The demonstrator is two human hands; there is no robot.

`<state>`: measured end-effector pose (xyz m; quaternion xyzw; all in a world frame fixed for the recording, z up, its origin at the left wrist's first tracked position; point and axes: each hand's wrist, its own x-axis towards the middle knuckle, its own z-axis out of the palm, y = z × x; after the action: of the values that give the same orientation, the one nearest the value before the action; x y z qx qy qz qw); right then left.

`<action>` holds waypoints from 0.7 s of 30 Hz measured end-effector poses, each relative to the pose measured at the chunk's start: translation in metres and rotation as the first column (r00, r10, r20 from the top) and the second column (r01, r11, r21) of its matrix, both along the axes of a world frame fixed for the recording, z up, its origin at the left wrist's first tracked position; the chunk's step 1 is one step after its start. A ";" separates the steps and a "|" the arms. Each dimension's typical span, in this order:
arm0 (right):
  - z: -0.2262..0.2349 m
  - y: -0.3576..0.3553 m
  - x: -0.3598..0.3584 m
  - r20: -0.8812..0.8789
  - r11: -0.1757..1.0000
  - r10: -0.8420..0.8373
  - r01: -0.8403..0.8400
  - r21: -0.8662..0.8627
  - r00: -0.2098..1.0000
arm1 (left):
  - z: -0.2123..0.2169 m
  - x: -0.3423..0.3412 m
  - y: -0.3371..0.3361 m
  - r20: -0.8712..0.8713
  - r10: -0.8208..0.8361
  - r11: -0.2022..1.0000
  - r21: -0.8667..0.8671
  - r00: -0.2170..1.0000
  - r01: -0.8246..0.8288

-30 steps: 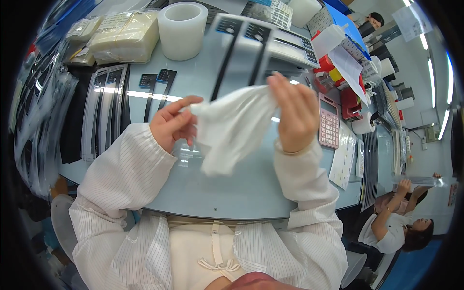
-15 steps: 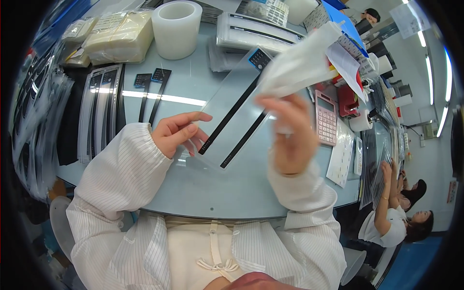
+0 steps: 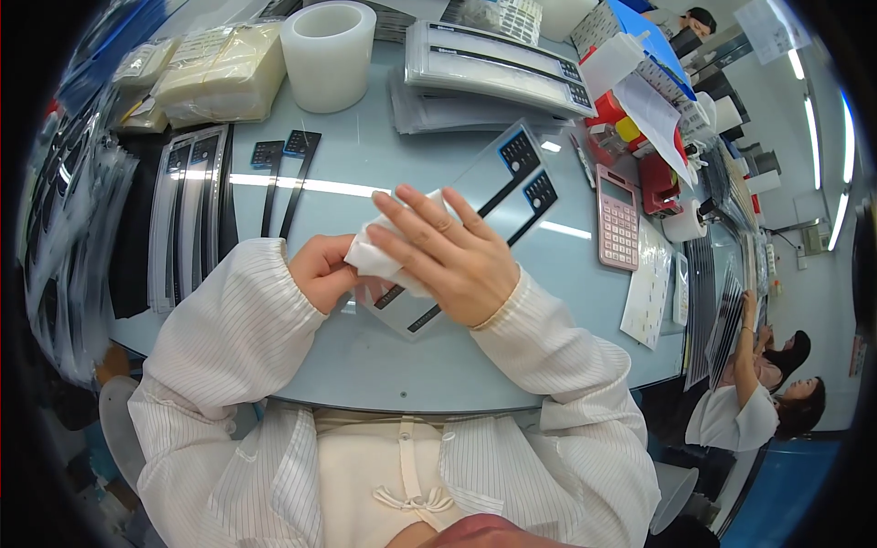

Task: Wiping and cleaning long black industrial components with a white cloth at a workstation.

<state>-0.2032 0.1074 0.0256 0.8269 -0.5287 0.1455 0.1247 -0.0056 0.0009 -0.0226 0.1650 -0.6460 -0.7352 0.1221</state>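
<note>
A clear plastic panel (image 3: 468, 185) with two black strips lies slanted across the table in front of me, the strips' wider button-printed ends pointing away to the right. My left hand (image 3: 326, 274) is closed on the panel's near left edge, thumb against the fingers. My right hand (image 3: 454, 258) is laid over a bunched white cloth (image 3: 373, 258), its fingers stretched along it, and holds the cloth against the panel. Hand and cloth hide the panel's middle. Two loose black strips (image 3: 294, 187) lie beyond my left hand.
Further left is a row of stacked strip panels (image 3: 187, 215). At the back stand a large film roll (image 3: 327, 59), wrapped cream packs (image 3: 219, 73) and a stack of clear panels (image 3: 493, 68). A pink calculator (image 3: 618, 219) lies at the right. Two people work beyond it.
My right hand has come down leftward from a blurred raised position, bringing the cloth onto the panel. The panel has shifted slightly, and my left fingers have closed more on its edge.
</note>
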 end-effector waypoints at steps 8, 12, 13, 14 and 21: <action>-0.004 -0.019 -0.090 0.164 0.879 -0.281 0.323 -0.351 0.945 | 0.025 -0.003 0.000 0.049 -0.072 0.997 -0.026 0.996 0.073; -0.012 -0.016 -0.083 0.418 0.858 -0.230 0.386 -0.339 0.879 | 0.023 -0.003 0.000 0.070 -0.041 0.999 -0.032 0.997 0.044; -0.012 -0.019 -0.072 0.331 0.853 -0.209 0.337 -0.398 0.920 | 0.020 -0.001 -0.001 0.070 -0.013 1.000 -0.024 0.997 0.014; -0.016 -0.021 -0.063 0.337 0.887 -0.139 0.268 -0.375 0.931 | 0.016 0.000 -0.001 0.076 -0.018 1.000 -0.021 0.997 0.020; -0.011 -0.010 -0.021 0.224 0.966 0.178 -0.126 -0.227 0.958 | 0.001 0.001 -0.011 0.013 0.195 0.965 0.176 0.981 -0.194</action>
<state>-0.2241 0.0978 0.0147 0.8234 -0.4560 0.3100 0.1343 -0.0051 -0.0105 -0.0212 0.2364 -0.5587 -0.7743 0.1800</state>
